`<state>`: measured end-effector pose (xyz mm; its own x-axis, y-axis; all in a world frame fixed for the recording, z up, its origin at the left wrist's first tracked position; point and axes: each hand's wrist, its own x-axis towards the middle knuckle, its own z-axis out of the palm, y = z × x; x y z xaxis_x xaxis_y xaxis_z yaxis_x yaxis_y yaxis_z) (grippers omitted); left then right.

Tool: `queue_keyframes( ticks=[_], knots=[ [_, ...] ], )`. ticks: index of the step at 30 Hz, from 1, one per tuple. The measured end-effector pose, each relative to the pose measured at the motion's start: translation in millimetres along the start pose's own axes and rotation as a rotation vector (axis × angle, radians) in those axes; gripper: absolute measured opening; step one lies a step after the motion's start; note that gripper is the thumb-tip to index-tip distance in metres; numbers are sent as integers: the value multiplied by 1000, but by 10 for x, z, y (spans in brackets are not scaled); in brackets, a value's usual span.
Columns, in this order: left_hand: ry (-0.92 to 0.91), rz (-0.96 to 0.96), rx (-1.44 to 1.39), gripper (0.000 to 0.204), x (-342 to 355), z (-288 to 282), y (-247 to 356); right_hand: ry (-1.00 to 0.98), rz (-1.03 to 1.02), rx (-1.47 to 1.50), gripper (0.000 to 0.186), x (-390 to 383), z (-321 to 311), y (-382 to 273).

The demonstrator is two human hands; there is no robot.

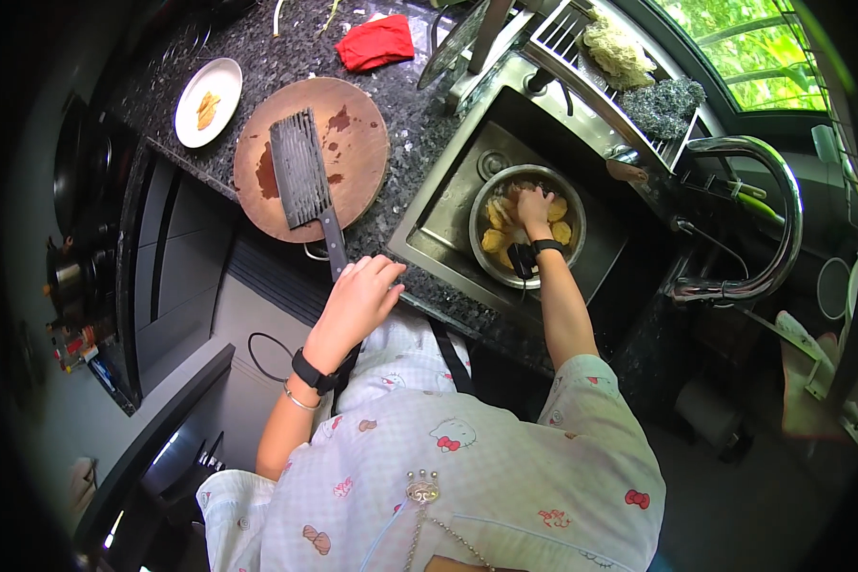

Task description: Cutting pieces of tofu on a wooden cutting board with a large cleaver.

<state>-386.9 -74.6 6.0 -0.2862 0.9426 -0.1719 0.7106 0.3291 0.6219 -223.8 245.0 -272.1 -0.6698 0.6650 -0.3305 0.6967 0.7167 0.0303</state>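
Note:
My right hand (536, 205) reaches into a round steel bowl (477, 217) in the sink. Its fingers bend down among wet, yellow slices (560, 232) that look like potato; the fingertips are hidden there, so I cannot tell whether they grip any. My left hand (364, 292) hovers by the counter's front edge, fingers loosely bent and apart, holding nothing. Close to it is the dark handle of a broad cleaver (300, 167). The cleaver lies flat across a round wooden chopping board (360, 143) with dark wet patches, its handle jutting over the board's near edge.
A white plate (191, 124) with a few yellowish pieces sits left of the board. Behind the board lies a red cloth (376, 43). The sink (439, 210) has a curved chrome tap (793, 205) at its right. Scrubbers (663, 107) rest on a rack by the window.

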Motion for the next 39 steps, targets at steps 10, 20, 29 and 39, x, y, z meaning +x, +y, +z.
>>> queue_keyframes(
  ticks=[10,20,29,39],
  knots=[
    [84,104,57,23,176,16,-62,210,369,200,34,-1054,-820,250],
    [55,238,50,23,242,-196,-161,168,766,299,29,-1299,-697,160],
    [120,-42,-432,42,117,-661,-1188,194,-38,1522,33,-1222,-1760,-1687],
    [324,-236,-958,48,149,-933,-2602,46,-172,1198,35,-575,-1974,-3821]
  ],
)
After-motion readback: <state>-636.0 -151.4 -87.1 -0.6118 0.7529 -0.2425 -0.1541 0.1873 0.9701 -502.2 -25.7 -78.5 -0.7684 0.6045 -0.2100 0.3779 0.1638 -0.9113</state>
